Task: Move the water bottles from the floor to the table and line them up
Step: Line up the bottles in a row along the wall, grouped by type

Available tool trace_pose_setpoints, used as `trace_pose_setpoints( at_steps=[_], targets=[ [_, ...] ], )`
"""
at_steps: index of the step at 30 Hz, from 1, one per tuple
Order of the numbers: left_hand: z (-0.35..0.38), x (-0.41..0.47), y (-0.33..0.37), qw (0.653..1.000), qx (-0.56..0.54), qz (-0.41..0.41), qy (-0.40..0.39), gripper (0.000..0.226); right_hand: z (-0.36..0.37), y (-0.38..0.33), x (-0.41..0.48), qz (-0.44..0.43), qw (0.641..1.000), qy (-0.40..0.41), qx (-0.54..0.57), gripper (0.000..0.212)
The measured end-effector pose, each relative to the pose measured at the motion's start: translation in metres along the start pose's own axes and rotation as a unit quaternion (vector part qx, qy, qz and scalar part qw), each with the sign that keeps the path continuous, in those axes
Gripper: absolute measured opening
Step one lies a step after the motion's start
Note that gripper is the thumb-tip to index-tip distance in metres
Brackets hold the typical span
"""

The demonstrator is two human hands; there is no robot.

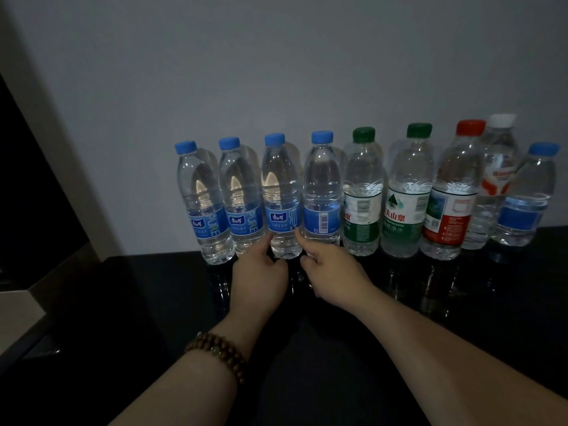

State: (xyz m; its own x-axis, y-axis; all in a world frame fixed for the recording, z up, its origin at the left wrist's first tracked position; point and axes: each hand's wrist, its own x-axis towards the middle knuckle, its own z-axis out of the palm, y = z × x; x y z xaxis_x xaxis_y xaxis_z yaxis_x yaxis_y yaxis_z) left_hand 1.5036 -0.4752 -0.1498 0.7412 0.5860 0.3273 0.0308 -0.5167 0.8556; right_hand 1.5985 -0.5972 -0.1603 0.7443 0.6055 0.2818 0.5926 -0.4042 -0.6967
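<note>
A: Hands?
B: Lower centre. Left hand (pixel 259 272) pinched the third bottle (pixel 281 192) at its base; right hand (pixel 333 269) gripped the fourth bottle (pixel 322 186) low.
A: Bottles?
B: Upright on the table (pixel 491 290), directly beyond both hands. The bottle row (pixel 405 195) ran left-right along the wall (pixel 276 72). Right end looked bunched.

My water bottles (pixel 405 192) stood upright on the table (pixel 461 302) along the wall (pixel 276 72): four blue-capped bottles (pixel 321 192) touching, two green-capped bottles (pixel 362 176), a red-capped bottle (pixel 455 179), a white-capped bottle (pixel 499 155).
</note>
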Motion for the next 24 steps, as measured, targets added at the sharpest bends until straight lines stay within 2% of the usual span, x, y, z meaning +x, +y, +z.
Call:
trace_pose_setpoints(
  at_steps=[5,8,10,15,19,24],
  targets=[
    [-0.0003,-0.0013,0.0006,1.000,-0.011,0.001,-0.012,0.074,0.0031,0.0045,0.0025,-0.007,1.000,0.014,0.025,0.058],
    [-0.0016,0.0001,0.0008,0.999,-0.021,-0.007,0.030,0.061,0.0036,0.0052,0.0041,-0.010,0.998,0.051,0.045,0.055],
    [-0.0012,0.0009,0.0008,0.999,-0.012,-0.006,0.043,0.056,0.0039,0.0040,0.0042,-0.005,0.997,0.046,0.055,0.060],
    [0.0008,0.0006,-0.0016,1.000,-0.007,0.007,0.013,0.065,0.0020,0.0025,0.0005,0.003,1.000,0.004,0.012,0.066],
    [0.0009,0.0013,-0.0024,1.000,0.007,0.004,-0.004,0.076,0.0026,0.0047,0.0017,-0.005,0.999,0.031,0.035,0.060],
    [-0.0011,0.0025,-0.0028,0.999,-0.025,-0.014,0.040,0.056,0.0036,0.0030,0.0020,0.004,0.996,0.051,0.071,0.063]
  ],
)
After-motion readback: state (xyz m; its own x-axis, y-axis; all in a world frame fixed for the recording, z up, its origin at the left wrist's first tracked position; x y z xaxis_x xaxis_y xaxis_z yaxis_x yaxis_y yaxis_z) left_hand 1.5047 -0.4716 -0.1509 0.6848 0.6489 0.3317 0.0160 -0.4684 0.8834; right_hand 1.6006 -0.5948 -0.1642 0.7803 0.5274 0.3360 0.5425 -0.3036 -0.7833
